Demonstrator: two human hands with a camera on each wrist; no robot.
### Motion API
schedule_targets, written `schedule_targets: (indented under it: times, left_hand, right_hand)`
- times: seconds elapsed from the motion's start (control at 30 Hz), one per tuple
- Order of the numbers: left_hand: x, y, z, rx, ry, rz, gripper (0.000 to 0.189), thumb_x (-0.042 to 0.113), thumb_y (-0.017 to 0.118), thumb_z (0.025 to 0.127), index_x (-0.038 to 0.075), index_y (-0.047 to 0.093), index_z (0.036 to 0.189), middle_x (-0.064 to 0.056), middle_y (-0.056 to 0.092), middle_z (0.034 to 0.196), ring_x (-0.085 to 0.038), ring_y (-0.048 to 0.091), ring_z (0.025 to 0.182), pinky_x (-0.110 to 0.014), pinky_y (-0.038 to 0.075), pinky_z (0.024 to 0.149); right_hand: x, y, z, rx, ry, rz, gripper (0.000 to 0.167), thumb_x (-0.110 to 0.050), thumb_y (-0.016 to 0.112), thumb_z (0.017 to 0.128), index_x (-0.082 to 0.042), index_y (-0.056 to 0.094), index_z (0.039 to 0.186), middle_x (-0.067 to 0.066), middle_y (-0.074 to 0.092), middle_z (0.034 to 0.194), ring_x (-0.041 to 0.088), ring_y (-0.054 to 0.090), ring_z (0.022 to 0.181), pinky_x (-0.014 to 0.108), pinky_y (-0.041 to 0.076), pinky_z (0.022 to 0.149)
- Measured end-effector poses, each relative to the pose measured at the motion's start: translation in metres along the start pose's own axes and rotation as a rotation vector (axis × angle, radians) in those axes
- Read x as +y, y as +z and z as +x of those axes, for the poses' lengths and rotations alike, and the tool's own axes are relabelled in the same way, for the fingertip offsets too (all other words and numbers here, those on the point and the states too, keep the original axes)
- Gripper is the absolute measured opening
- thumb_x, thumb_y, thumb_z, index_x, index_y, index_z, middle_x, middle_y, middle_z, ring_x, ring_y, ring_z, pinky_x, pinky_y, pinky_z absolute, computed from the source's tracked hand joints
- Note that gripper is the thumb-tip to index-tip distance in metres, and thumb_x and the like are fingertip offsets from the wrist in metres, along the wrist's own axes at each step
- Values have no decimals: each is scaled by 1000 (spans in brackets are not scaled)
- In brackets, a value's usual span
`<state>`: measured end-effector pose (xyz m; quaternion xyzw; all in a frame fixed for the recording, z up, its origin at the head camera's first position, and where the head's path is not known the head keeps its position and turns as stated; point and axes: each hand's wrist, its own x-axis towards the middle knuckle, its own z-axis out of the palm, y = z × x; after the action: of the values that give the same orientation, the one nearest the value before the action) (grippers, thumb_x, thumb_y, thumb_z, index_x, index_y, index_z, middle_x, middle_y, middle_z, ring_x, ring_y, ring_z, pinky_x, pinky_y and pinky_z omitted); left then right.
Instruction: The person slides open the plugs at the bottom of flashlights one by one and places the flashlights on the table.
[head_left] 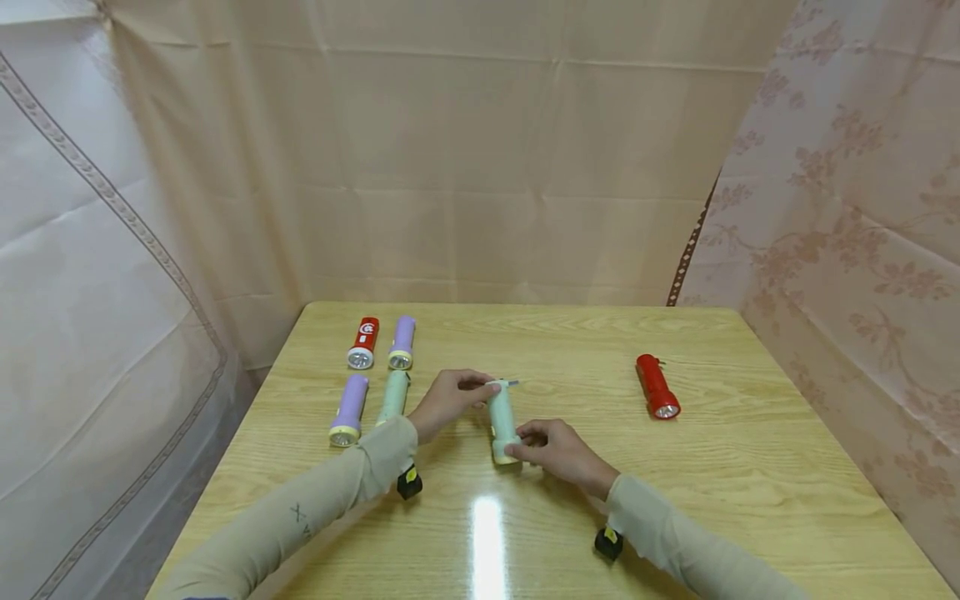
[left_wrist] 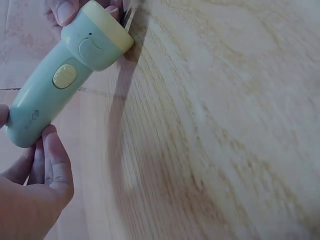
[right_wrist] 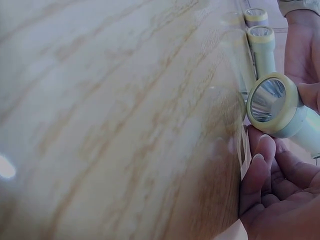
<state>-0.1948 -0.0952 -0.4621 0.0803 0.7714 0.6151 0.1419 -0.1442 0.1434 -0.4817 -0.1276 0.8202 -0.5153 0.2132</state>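
Note:
A pale green flashlight (head_left: 501,421) with a cream lens ring is held between both hands over the middle of the table. My left hand (head_left: 453,402) pinches its tail end, where a small grey tab sticks out. At the head end, the thumb and fingers of my right hand (head_left: 561,452) grip the ring. Its cream switch (left_wrist: 65,76) shows in the left wrist view. The right wrist view looks into the silvery reflector (right_wrist: 268,100), its rim close to the tabletop. Just left of my left hand lies another green flashlight (head_left: 393,396), partly hidden by the wrist.
Two purple flashlights (head_left: 350,408) and a red one with a white ring (head_left: 363,340) lie at the left of the wooden table (head_left: 720,500). Apart on the right lies an all-red flashlight (head_left: 656,386). Cloth curtains (head_left: 480,167) surround the table's back and sides.

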Motion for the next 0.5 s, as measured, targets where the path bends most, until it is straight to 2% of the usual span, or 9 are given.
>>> schedule_targets:
  times: [0.23, 0.5]
  left_hand:
    - [-1, 0, -2, 15, -54, -20, 45, 44, 77, 93, 11, 71, 122, -4, 72, 115, -20, 69, 102, -43, 57, 94]
    - [-2, 1, -2, 2, -61, -47, 46, 39, 75, 95, 5, 68, 124, -9, 72, 112, -22, 71, 96, -45, 57, 92]
  right_hand:
    - [-1, 0, 0, -6, -6, -2, 48, -41, 77, 94, -3, 70, 122, 4, 71, 102, 19, 65, 90, 34, 53, 76]
    - [-1, 1, 1, -10, 2, 6, 49, -42, 77, 93, -3, 70, 122, 4, 71, 101, 19, 65, 89, 34, 53, 75]
